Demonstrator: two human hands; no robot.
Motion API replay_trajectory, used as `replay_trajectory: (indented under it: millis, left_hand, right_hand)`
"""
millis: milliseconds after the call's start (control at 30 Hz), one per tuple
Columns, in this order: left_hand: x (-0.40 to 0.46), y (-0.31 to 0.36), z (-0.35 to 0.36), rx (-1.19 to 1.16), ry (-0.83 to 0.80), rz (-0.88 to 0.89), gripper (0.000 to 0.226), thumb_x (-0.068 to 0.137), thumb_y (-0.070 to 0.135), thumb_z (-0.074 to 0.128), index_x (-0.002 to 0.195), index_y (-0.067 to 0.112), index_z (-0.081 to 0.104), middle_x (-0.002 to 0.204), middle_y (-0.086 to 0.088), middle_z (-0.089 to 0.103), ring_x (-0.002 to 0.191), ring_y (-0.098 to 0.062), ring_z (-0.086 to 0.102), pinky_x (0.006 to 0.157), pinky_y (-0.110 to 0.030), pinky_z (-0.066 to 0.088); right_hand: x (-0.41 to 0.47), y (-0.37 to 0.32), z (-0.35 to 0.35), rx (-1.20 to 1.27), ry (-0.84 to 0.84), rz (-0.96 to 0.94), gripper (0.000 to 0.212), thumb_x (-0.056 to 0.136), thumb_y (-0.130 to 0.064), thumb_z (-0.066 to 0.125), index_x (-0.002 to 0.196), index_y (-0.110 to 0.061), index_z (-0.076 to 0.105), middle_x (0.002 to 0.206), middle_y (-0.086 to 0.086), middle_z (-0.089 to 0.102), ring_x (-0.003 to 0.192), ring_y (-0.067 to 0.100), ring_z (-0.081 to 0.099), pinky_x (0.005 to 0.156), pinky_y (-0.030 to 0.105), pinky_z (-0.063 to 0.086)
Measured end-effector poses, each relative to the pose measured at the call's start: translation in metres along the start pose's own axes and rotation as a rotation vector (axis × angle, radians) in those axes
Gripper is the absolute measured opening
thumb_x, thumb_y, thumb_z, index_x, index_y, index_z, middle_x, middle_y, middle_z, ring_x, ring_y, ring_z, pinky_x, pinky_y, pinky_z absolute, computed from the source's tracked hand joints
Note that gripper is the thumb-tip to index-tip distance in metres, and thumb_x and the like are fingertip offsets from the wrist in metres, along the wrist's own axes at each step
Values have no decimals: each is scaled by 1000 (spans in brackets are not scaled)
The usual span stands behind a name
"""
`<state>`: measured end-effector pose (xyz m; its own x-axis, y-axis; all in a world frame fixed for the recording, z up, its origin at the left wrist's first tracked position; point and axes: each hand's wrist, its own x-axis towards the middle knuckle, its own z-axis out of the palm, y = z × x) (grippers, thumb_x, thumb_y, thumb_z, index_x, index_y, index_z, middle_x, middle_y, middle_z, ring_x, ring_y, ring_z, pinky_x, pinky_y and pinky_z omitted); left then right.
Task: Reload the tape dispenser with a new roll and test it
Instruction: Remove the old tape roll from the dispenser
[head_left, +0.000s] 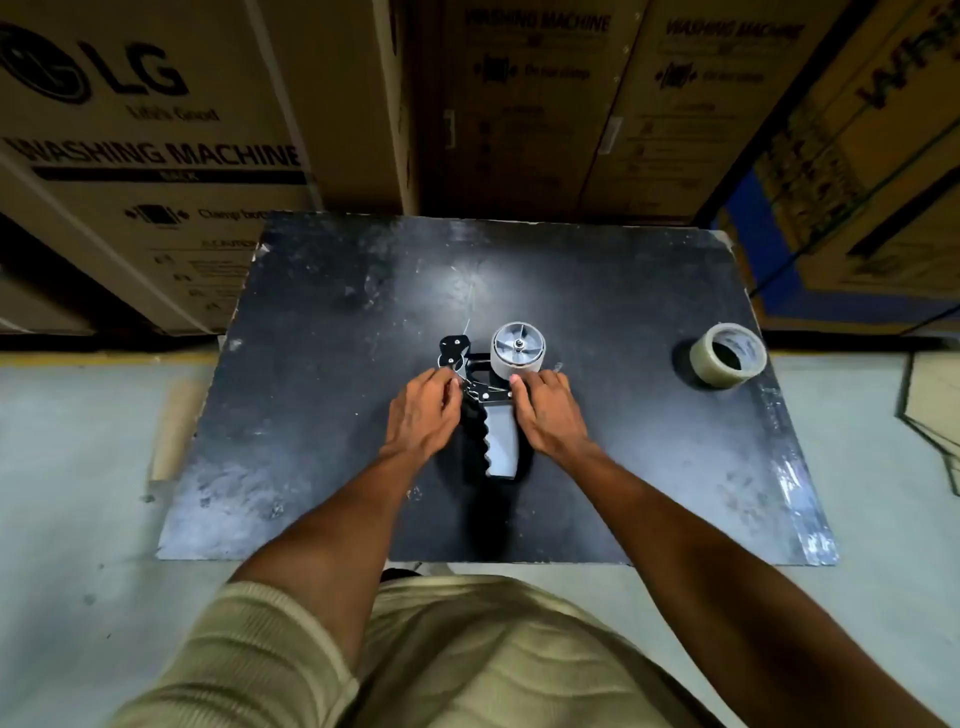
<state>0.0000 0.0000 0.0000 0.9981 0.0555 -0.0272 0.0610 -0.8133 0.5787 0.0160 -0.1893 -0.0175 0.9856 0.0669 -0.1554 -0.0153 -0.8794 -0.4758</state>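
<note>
Item: tape dispenser (493, 395), lying flat mid-tabletop (322, 322), its hub (518, 349) bare of tape. My left hand (423, 410) pinches the front cutter assembly; my right hand (545, 410) rests with loose fingers against the hub's base. New tape roll (728, 354): well apart, far right. Advice: steady the frame before fetching the roll.

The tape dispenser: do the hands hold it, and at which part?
Both hands touch the tape dispenser at its frame: left hand by the front plate, right hand below the hub. Whether they grip it cannot be told.
</note>
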Motion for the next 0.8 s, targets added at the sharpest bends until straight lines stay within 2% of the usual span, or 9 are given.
replay_trajectory:
  millis: [100,233,300,400,467,633,700,800]
  left_hand:
    - [12,1,-2,-13,31,4,22,100,34,45,95,19,60,96,-2,65,89,-32,63,76,-40,52]
    - [29,8,-6,-30,39,63,22,99,33,45,96,21,63,98,0,66,87,-26,63,77,-38,52]
    - [42,12,-5,-78,57,75,22,98,31,48,94,19,66,96,-2,67,86,-26,62,77,-38,51]
    - [66,30,-4,-244,94,-5,24,95,30,48,88,16,66,89,-2,67,81,-25,60,76,-39,52]
    - [87,41,-2,-271,56,-23,23,91,29,49,93,19,69,92,-2,70,84,-24,63,79,-38,53]
    - [125,45,9,-145,-229,-78,30,86,24,58,113,24,70,105,-5,73,101,-27,67,97,-41,55]
    - [131,45,11,10,-256,-34,32,90,23,55,117,24,71,109,-9,74,110,-31,65,103,-41,46]
    - [138,50,8,232,-265,83,33,93,26,51,120,27,70,105,-7,74,120,-29,53,100,-44,28]
  right_hand:
    - [4,2,1,-4,33,64,70,101,-54,18,113,-9,69,112,18,70,115,39,55,103,45,43]
    - [3,-4,-10,35,79,129,55,109,-39,33,102,2,70,110,25,70,114,41,54,97,44,44]
    - [6,-3,-13,50,131,167,56,109,-38,34,99,5,69,110,27,69,114,42,54,95,46,45]
    - [15,0,-17,74,169,223,59,109,-41,34,97,6,68,108,28,69,113,44,57,89,47,49]
    - [22,4,-18,74,181,230,60,109,-41,34,96,6,68,107,30,69,110,45,59,86,47,49]
    - [45,11,-23,173,140,244,54,109,-39,35,99,2,68,107,30,70,103,47,63,84,46,49]
    - [53,13,-24,242,99,275,53,109,-40,36,99,2,68,108,31,70,104,47,64,84,45,49]
    - [68,20,-17,398,44,398,52,104,-47,43,88,-5,67,104,29,72,104,46,65,90,46,53]
